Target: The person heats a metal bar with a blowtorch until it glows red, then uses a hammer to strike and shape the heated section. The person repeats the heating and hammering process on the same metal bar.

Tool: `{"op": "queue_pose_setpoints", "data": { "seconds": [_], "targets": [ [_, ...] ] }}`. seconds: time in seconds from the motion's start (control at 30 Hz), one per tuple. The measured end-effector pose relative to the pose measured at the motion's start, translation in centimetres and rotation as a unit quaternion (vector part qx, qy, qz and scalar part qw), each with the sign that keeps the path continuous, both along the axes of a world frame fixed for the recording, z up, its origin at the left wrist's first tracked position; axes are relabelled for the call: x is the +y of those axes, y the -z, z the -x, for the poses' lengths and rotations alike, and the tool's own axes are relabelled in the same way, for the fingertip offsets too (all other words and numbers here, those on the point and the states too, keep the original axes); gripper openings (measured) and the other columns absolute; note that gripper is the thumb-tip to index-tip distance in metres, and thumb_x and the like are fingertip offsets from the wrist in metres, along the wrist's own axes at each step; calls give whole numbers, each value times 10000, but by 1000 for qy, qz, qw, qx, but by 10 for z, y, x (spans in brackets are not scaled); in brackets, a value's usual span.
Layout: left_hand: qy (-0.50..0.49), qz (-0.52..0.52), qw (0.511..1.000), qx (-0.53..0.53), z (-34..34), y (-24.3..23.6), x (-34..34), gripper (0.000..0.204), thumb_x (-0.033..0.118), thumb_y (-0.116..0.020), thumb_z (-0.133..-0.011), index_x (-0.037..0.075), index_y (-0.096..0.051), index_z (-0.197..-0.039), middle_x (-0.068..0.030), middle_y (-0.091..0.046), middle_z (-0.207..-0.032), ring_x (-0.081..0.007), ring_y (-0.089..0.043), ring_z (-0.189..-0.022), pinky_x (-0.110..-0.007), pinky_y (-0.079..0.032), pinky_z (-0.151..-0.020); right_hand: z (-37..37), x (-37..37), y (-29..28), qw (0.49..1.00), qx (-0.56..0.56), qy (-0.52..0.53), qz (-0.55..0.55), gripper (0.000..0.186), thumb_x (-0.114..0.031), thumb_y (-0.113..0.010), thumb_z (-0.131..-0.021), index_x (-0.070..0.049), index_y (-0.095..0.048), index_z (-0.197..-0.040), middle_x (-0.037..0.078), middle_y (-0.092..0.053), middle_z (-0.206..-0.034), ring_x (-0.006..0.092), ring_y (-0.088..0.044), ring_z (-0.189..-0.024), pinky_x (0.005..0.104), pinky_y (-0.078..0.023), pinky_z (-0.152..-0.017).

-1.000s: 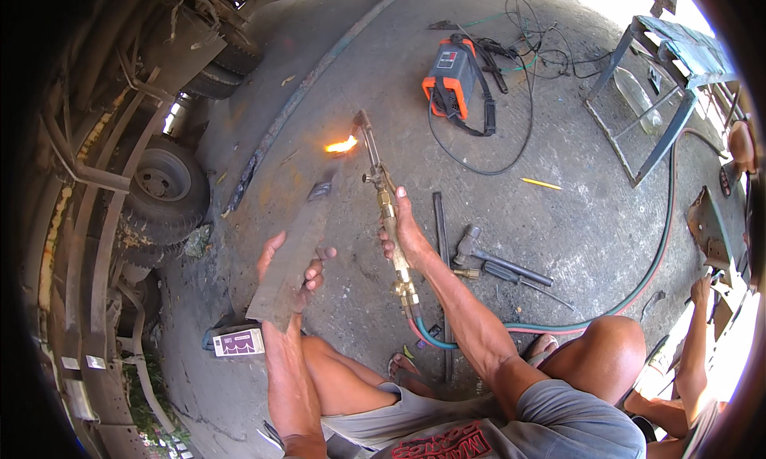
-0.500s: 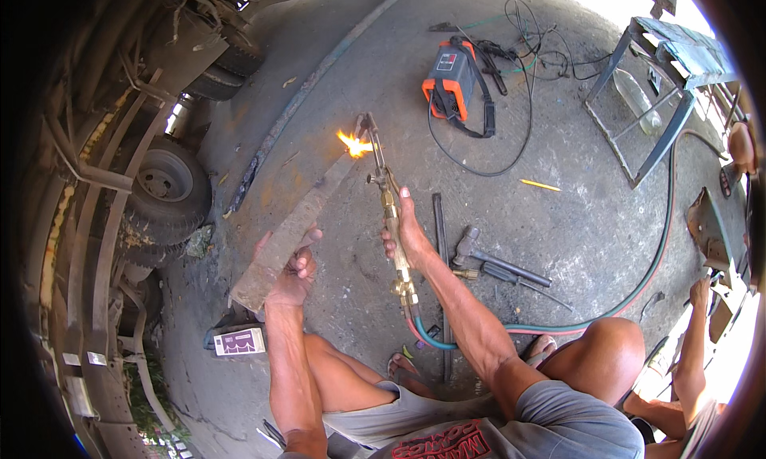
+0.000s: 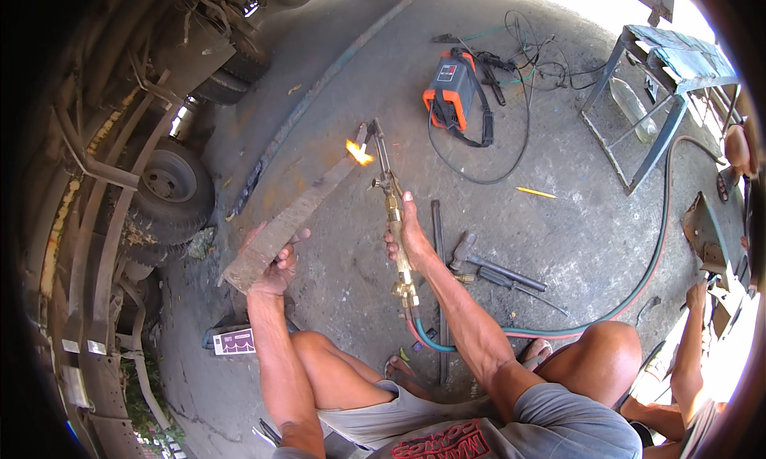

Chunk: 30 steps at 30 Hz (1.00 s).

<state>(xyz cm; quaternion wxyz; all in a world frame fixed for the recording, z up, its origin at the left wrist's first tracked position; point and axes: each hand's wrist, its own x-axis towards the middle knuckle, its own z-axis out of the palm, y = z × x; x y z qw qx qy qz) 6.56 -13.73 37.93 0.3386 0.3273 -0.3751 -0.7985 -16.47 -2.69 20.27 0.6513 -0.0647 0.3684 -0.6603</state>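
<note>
My left hand [image 3: 278, 263] holds a long flat metal strip [image 3: 303, 203] by its lower end, fingers wrapped round it; the strip slants up to the right. My right hand [image 3: 407, 239] grips a brass cutting torch [image 3: 392, 195], thumb along its side, with red and teal hoses [image 3: 443, 345] running from its base. The torch's nozzle [image 3: 377, 130] is at the far end of the strip, where a bright orange flame [image 3: 358, 152] burns; whether nozzle and metal touch, I cannot tell. A dark bar [image 3: 437, 227], a hammer [image 3: 467, 251] and a yellow pencil [image 3: 535, 192] lie beside the torch on the concrete.
A vehicle's underside and wheel [image 3: 170, 178] fill the left, with a long pipe [image 3: 319, 88] nearby. An orange-black machine [image 3: 452, 92] with cables lies ahead. A metal stand [image 3: 670, 60] is at right, above another person's arm [image 3: 691, 355]. A small box [image 3: 234, 342] is by my left leg.
My left hand and the strip shifted left and up, bringing the strip's far end into the flame. The torch nozzle moved slightly right and down; the flame now sits lower and further right.
</note>
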Motion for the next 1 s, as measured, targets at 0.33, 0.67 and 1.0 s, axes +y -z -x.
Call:
{"op": "queue_pose_setpoints", "data": {
  "seconds": [0.33, 0.67, 1.0],
  "targets": [
    [33, 16, 991, -130, -31, -11, 3, 469, 317, -546, -1057, -98, -634, -1257, -368, -719, -1014, -191, -706, -592, -250, -547, -470, 4, 1, 5, 999, -35, 0, 7, 899, -995, -281, -828, -120, -428, -969, -25, -424, -673, 84, -379, -493, 258, -358, -432],
    [48, 20, 920, -388, -114, 135, 50, 852, 509, -753, -911, -98, -489, -1446, -257, -568, -1439, -346, -558, -1314, -485, -437, -1116, -6, 2, 25, 998, -62, -12, 8, 924, -1005, -272, -817, -109, -437, -971, -24, -410, -671, 75, -356, -479, 254, -337, -431],
    [161, -15, 787, -596, -48, 129, 93, 1169, 485, -848, -753, -125, -288, -1578, -339, -328, -1620, -398, -318, -1530, -458, -288, -1230, -9, 6, 32, 1000, -16, -6, -26, 927, -1010, -279, -810, -110, -430, -974, -30, -401, -680, 77, -364, -485, 263, -351, -429]
  ]
}}
